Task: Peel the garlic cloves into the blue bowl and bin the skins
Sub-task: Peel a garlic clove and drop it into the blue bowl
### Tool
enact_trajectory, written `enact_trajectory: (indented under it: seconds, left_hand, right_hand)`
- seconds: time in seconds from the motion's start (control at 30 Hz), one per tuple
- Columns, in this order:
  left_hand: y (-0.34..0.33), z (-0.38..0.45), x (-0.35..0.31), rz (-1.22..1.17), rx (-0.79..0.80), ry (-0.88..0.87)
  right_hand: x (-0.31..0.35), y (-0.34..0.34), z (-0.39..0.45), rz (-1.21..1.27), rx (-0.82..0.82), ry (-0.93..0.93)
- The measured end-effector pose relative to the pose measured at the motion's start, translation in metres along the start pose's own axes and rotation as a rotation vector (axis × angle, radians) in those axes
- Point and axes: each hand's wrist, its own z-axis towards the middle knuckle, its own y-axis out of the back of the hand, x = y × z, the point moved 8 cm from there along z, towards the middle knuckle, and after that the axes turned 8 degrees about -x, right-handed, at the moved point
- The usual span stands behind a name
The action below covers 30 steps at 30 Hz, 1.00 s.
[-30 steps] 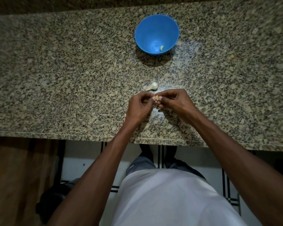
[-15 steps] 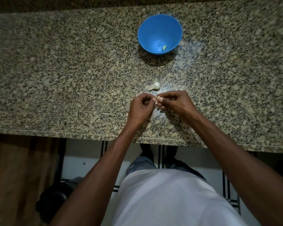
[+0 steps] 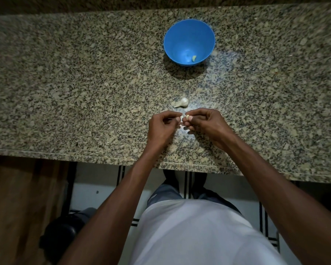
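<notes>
Speckled granite tabletop (image 3: 65, 83) runs across our view. Our left hand (image 3: 161, 129) has its fingers curled, pinching at the clove (image 3: 186, 117) from the left. That clove sits between both hands, above the tabletop. Our right hand (image 3: 206, 124) pinches it from the right. Just beyond lies an unpeeled piece (image 3: 181, 102). Farther back stands the bowl (image 3: 172, 46), one peeled clove (image 3: 193, 58) inside.

You have no readable text, label, brand, number or sign anywhere here: none on any surface in view.
</notes>
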Motion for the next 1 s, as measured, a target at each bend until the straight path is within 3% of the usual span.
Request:
enact_trajectory:
  seconds: [0.17,0.27,0.47,0.83,1.0]
  left_hand:
    - [0.0,0.001,-0.006,0.164,-0.009,-0.148]
    - [-0.002,0.001,-0.012,0.115,0.0,-0.183]
    - [-0.009,0.0,-0.01,-0.141,0.085,-0.021]
    - [-0.013,0.002,0.003,-0.082,-0.015,0.135]
    - [-0.014,0.004,0.014,-0.103,-0.118,0.252]
  right_hand:
    - [-0.003,0.0,0.0,0.028,0.034,-0.007]
    - [-0.003,0.001,-0.001,0.024,0.047,0.018]
    - [0.01,0.003,-0.001,-0.046,0.005,0.164]
    - [0.012,0.009,0.003,-0.134,-0.089,0.23]
    - [0.023,0.003,-0.001,-0.377,-0.244,0.365]
